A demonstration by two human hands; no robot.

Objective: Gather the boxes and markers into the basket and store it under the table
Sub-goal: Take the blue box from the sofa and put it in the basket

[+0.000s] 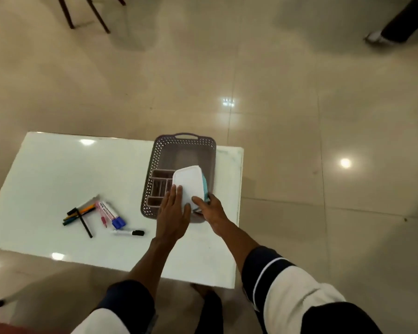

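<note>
Over the basket (pixel 179 150) at the table's (pixel 46 169) right edge: both hands hold a white box (pixel 188 183), tilted; left hand (pixel 173 213) flat on its lid, fingers straight; right hand (pixel 209 209) grasps its near corner; markers (pixel 99 215) loose mid-table, well apart from basket; open floor (pixel 323 141) on the right.

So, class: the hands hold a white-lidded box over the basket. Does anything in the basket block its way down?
Partly. A divided organiser tray already lies in the basket at its near left; the box hangs beside and partly over it. The basket's far part shows nothing inside.
</note>
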